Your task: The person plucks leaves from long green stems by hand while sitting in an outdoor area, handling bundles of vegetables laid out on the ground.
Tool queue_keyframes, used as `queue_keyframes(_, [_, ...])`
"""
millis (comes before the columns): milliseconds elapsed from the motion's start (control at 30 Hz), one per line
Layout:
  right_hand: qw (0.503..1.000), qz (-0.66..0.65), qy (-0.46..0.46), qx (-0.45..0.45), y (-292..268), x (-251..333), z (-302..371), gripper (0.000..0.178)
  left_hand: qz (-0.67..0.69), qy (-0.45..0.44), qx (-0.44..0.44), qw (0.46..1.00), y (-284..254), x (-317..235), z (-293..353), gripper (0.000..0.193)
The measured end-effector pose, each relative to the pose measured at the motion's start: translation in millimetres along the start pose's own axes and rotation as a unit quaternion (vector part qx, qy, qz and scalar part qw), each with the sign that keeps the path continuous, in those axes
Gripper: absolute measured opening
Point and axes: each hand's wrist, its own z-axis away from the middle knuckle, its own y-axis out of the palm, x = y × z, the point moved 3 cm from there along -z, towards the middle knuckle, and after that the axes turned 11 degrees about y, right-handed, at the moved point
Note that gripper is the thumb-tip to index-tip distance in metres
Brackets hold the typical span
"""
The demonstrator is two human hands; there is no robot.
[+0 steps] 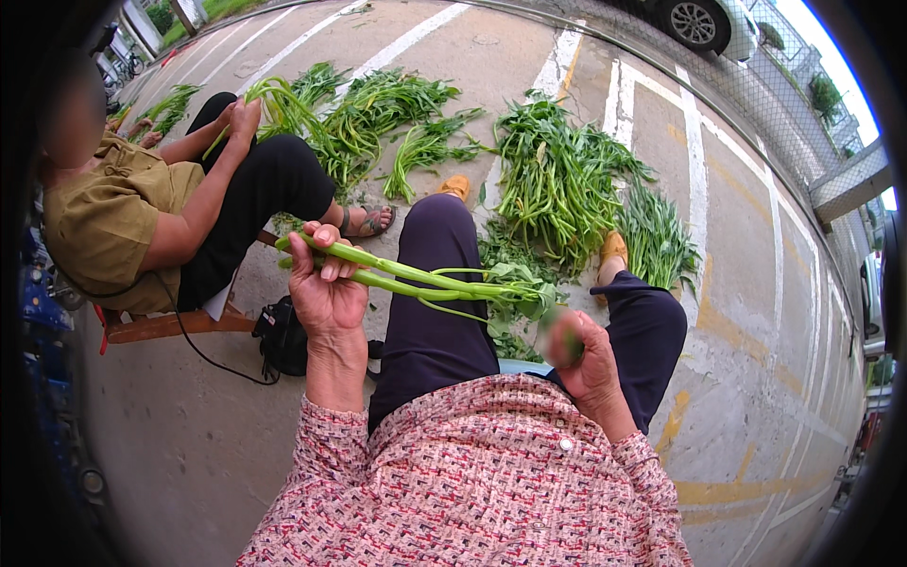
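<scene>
Across my lap, my left hand is closed round the cut ends of a few long green water spinach stems. These lie nearly level, their trimmed tips poking out past my fingers on the left. Small leaves remain at their right end. Just beyond those leaves, my right hand is closed with the thumb raised. A blurred patch covers its fingertips; something greenish shows there, but I cannot make it out. Past my knees, a big heap of water spinach lies on the ground between my feet.
A co-worker sits at left on a wooden seat, holding green stems. More greens are spread ahead. Loose leaves lie between my legs. A black bag is by my left side. A parked car stands beyond a fence.
</scene>
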Motion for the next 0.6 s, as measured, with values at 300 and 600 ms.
queue_keyframes(300, [1.000,0.010,-0.015,-0.018,-3.5,-1.2,-0.4,0.017,0.034,-0.032,0.020,0.999,11.0,0.3,1.9,0.025])
queue_keyframes(600, [0.999,-0.046,0.007,-0.025,-7.4,-1.9,-1.3,0.019,0.028,-0.015,0.016,0.999,12.3,-4.3,1.2,0.023])
